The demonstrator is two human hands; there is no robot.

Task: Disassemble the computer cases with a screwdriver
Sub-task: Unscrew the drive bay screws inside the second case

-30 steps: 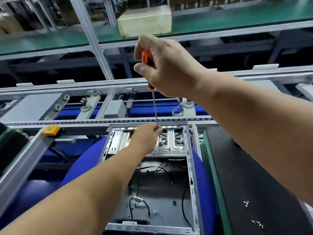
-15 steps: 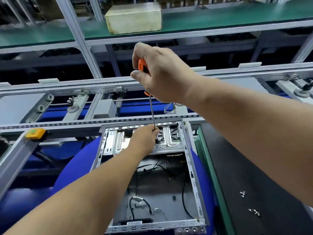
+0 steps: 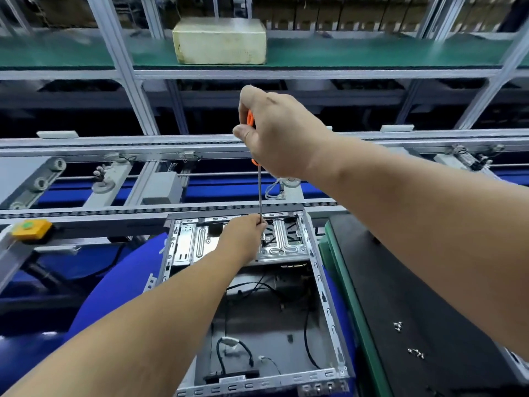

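Note:
An open grey metal computer case [image 3: 326,299] lies on a blue pad, with black cables inside and a silver drive bracket [image 3: 286,245] at its far end. My right hand [image 3: 274,133] grips the orange handle of a screwdriver [image 3: 259,193] held upright above the bracket. Its thin shaft runs down to my left hand [image 3: 243,239], whose fingertips pinch the shaft near the tip over the bracket. The tip itself is hidden by my fingers.
A black mat [image 3: 429,325] with a green edge lies right of the case, with small loose screws [image 3: 398,326] on it. A conveyor rail [image 3: 114,210] with a yellow button box [image 3: 30,229] runs behind. A cream block [image 3: 220,41] sits on the green shelf above.
The view has drifted, so the case and both hands sit slightly differently in frame. Both hands keep their hold on the screwdriver above the bracket.

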